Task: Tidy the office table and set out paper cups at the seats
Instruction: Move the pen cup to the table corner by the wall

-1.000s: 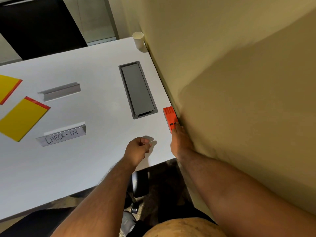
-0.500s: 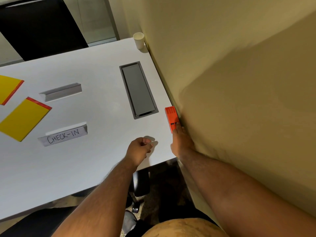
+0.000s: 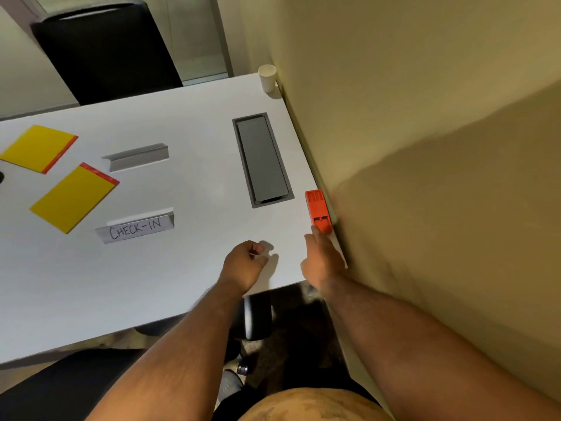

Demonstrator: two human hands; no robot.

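Yellow pads with red edges are seen at the left of the white table (image 3: pixel 182 117): one yellow pad (image 3: pixel 38 148) at the far left, a second yellow pad (image 3: pixel 73 198) just beside it and nearer; a blank folded card (image 3: pixel 136 156) is stood to their right, and a folded card lettered CHECK-IN (image 3: pixel 136 230) is set nearer the front edge; a black chair (image 3: pixel 103 50) is placed behind the table; the left hand (image 3: pixel 244 264) is curled into a loose fist on the table, clamped on nothing; a grey cable hatch (image 3: pixel 262 161) is sunk into the tabletop; a white paper cup (image 3: pixel 267 78) is stood upright at the far right corner, against the beige wall (image 3: pixel 425 117); an orange stapler (image 3: pixel 317 209) is laid along the wall edge; the right hand (image 3: pixel 323 261) is stretched out, its fingertips (image 3: pixel 314 233) touching the stapler's near end, not closed round it.
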